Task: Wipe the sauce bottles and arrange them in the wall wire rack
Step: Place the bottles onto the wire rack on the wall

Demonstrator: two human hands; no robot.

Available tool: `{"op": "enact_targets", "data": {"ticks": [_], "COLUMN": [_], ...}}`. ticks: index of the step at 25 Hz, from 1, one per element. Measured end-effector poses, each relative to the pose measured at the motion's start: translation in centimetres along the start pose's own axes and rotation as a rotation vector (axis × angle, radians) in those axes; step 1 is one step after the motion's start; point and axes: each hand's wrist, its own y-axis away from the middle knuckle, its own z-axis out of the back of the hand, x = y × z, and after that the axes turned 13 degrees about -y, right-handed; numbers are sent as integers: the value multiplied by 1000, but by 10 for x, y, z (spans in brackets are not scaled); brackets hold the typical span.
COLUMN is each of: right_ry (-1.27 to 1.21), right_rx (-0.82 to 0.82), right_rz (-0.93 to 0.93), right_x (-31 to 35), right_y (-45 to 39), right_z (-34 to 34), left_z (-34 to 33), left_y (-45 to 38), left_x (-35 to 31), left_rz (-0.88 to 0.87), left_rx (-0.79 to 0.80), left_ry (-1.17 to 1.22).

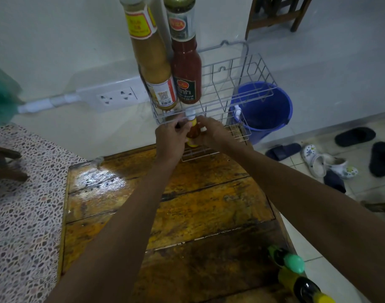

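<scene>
A grey wire rack (248,68) hangs on the white wall above the wooden table (187,215). Its upper tier holds a tall mustard-coloured sauce bottle (152,62) and, to its right, a red sauce bottle (187,71). Just below that tier, my left hand (169,136) and my right hand (211,133) both grip a small orange bottle (192,132) with a white cap, held upright at the lower shelf. Two dark bottles lie at the table's near right corner: one with a green cap (285,259), one with yellow bands (305,289).
A white power strip (112,97) runs along the wall left of the rack. On the floor to the right stand a blue bucket (265,110) and several sandals and shoes (331,162). Wooden chair legs (274,16) show at top right. A pebble-pattern surface (23,193) lies left.
</scene>
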Motion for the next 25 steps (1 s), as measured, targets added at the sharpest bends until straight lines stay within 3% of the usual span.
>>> {"op": "enact_targets", "data": {"ticks": [4,8,25], "right_ry": [32,78,36], "right_rx": [45,64,-216], "right_rz": [112,131,228], "right_x": [0,-4,-14], "right_y": [2,0,4], "right_z": [3,7,-20], "left_z": [0,-2,-37], "left_y": [6,7,14], "left_x": [-6,-5,19], "left_rz": [82,103,63], "left_rx": [-55,-110,-129], "left_ry": [132,109,39]}}
